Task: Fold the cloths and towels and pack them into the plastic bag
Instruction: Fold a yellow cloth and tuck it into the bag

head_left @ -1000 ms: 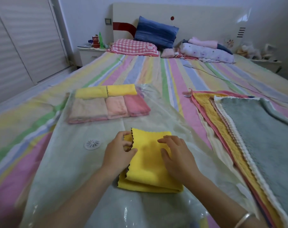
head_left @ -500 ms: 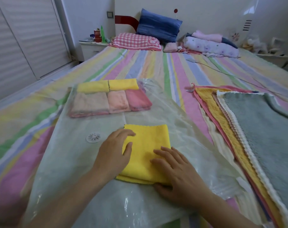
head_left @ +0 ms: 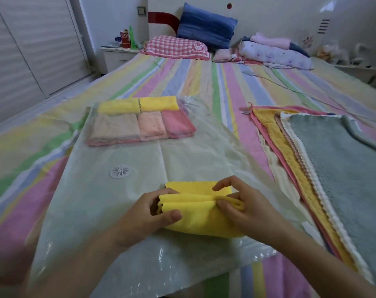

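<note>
Lifted since the earlier frame, a fold of the yellow cloth (head_left: 195,220) is pinched at either end by the left hand (head_left: 148,214) and right hand (head_left: 245,209). It is laid atop the plastic bag (head_left: 139,190) on the striped bed (head_left: 204,82), near the folded cloths (head_left: 139,123) packed inside. "GASO" can be read on a red can (head_left: 124,39).

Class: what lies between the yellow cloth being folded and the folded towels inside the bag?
Head view: only bare plastic bag film between yellow cloth and folded towels; the valve sits leftward.
</note>
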The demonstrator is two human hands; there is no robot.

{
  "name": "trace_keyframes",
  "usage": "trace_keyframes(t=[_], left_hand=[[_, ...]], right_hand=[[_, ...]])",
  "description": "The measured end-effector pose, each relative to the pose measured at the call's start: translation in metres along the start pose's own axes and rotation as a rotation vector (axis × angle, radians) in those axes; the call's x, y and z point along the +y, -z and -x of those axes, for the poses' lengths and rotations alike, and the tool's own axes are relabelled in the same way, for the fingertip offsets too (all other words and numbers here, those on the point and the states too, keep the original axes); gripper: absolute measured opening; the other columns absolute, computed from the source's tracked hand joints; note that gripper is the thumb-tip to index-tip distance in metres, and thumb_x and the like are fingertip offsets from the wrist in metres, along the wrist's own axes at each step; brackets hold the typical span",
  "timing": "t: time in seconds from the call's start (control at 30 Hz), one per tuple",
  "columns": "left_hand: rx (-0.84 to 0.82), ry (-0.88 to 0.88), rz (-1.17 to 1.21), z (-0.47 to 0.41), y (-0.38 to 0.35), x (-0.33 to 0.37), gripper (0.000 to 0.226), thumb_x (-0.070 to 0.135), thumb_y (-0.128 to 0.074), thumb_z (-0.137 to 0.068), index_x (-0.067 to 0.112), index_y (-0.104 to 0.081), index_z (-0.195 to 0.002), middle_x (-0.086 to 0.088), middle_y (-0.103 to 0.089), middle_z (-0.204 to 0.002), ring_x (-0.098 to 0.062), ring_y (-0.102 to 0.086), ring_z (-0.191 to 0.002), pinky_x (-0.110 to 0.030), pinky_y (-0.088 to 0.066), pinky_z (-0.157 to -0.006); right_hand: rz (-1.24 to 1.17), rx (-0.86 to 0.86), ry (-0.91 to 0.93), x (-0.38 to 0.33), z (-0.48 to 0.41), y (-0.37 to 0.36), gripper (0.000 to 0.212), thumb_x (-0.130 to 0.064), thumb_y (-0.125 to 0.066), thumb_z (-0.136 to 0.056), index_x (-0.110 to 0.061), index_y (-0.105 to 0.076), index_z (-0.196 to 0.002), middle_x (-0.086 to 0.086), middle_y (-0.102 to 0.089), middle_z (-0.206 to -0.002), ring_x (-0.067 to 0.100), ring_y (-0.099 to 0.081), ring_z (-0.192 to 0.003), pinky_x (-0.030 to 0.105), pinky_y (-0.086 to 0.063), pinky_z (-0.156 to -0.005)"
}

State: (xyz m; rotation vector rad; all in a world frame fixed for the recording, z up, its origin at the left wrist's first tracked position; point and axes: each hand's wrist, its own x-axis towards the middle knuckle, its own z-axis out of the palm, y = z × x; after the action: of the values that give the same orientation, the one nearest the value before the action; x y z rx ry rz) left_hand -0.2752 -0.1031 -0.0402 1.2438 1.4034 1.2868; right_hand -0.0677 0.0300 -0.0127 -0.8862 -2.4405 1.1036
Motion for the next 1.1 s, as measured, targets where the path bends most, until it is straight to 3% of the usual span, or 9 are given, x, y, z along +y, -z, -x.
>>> trace_keyframes(t=[0.13,0.23,0.43,0.6,0.7,0.8,0.9,1.0,1.1], left_hand=[[0.171,0.095,-0.05,-0.006,-0.012,0.003,0.022,0.035,-0.074,-0.078,0.017,-0.067,-0.088,0.004,-0.069,-0.077,-0.007,-0.064,-0.073,-0.02,-0.05,-0.063],[0.349,0.091,-0.194,-0.02,-0.016,-0.004,0.026,0.038,-0.065,-0.086,0.012,-0.063,-0.084,-0.005,-0.065,-0.073,-0.011,-0.059,-0.066,-0.025,-0.045,-0.061],[0.545,0.238,-0.541,-0.053,-0.012,-0.021,0.036,0.039,-0.058,-0.093,0.004,-0.051,-0.084,-0.009,-0.054,-0.073,-0.03,-0.054,-0.078,-0.033,-0.033,-0.059],[0.676,0.018,-1.006,-0.054,-0.019,-0.004,0.038,0.032,-0.057,-0.092,0.018,-0.049,-0.126,-0.002,-0.057,-0.123,-0.025,-0.056,-0.11,-0.037,-0.045,-0.082],[0.381,-0.382,-1.186,-0.053,-0.022,-0.009,0.044,0.035,-0.043,-0.094,0.016,-0.053,-0.133,-0.003,-0.051,-0.142,-0.021,-0.046,-0.132,-0.039,-0.033,-0.109],[0.027,-0.304,-1.33,-0.051,-0.027,-0.029,0.067,0.053,-0.01,-0.1,0.016,-0.039,-0.147,-0.003,-0.038,-0.153,-0.018,-0.032,-0.143,-0.04,-0.013,-0.115],[-0.044,-0.254,-1.364,-0.052,-0.027,-0.045,0.08,0.06,0.01,-0.093,0.018,-0.022,-0.153,0.0,-0.019,-0.16,-0.013,-0.015,-0.148,-0.039,-0.003,-0.117],[-0.012,-0.241,-1.09,-0.056,-0.028,-0.052,0.074,0.062,0.0,-0.094,0.023,-0.022,-0.152,0.006,-0.021,-0.159,-0.007,-0.012,-0.148,-0.037,-0.005,-0.121],[0.182,-0.055,-0.226,-0.055,-0.021,-0.032,0.046,0.048,-0.035,-0.092,0.031,-0.05,-0.132,0.006,-0.053,-0.141,-0.007,-0.042,-0.135,-0.029,-0.029,-0.114]], right_hand=[[-0.204,-0.01,-0.198,0.0,-0.008,0.002,0.017,-0.048,-0.062,-0.086,-0.039,-0.06,-0.1,-0.002,-0.063,-0.099,0.013,-0.06,-0.09,0.027,-0.049,-0.072],[-0.309,0.02,-0.22,0.003,-0.008,0.004,0.043,-0.062,-0.057,-0.073,-0.036,-0.06,-0.107,0.0,-0.065,-0.098,0.015,-0.061,-0.089,0.028,-0.051,-0.072],[-0.225,0.026,-0.278,0.027,-0.013,-0.01,0.042,-0.036,-0.066,-0.087,-0.029,-0.049,-0.125,-0.004,-0.073,-0.095,0.01,-0.068,-0.083,0.031,-0.056,-0.067],[-0.222,0.105,-0.354,0.033,-0.013,-0.025,0.044,-0.034,-0.065,-0.089,-0.036,-0.041,-0.125,-0.006,-0.069,-0.1,0.011,-0.066,-0.086,0.036,-0.057,-0.074],[-0.229,0.136,-0.34,0.031,-0.008,-0.026,0.05,-0.024,-0.064,-0.088,-0.038,-0.037,-0.127,-0.007,-0.066,-0.094,0.015,-0.065,-0.085,0.041,-0.057,-0.075],[-0.203,0.156,-0.314,0.031,-0.006,-0.023,0.058,-0.019,-0.063,-0.086,-0.037,-0.034,-0.132,-0.006,-0.06,-0.094,0.016,-0.062,-0.084,0.041,-0.056,-0.073],[0.078,0.113,-0.229,0.025,-0.003,-0.023,0.066,-0.023,-0.062,-0.083,-0.033,-0.026,-0.138,0.0,-0.056,-0.089,0.013,-0.056,-0.077,0.029,-0.047,-0.063],[0.534,0.178,-0.03,0.015,-0.006,-0.025,0.066,-0.024,-0.056,-0.077,-0.026,-0.033,-0.139,-0.004,-0.05,-0.107,0.016,-0.051,-0.098,0.021,-0.04,-0.068],[0.793,0.182,0.21,0.001,-0.017,-0.031,0.051,-0.02,-0.048,-0.064,-0.018,-0.059,-0.113,0.013,-0.053,-0.127,0.04,-0.044,-0.127,0.044,-0.041,-0.101]])
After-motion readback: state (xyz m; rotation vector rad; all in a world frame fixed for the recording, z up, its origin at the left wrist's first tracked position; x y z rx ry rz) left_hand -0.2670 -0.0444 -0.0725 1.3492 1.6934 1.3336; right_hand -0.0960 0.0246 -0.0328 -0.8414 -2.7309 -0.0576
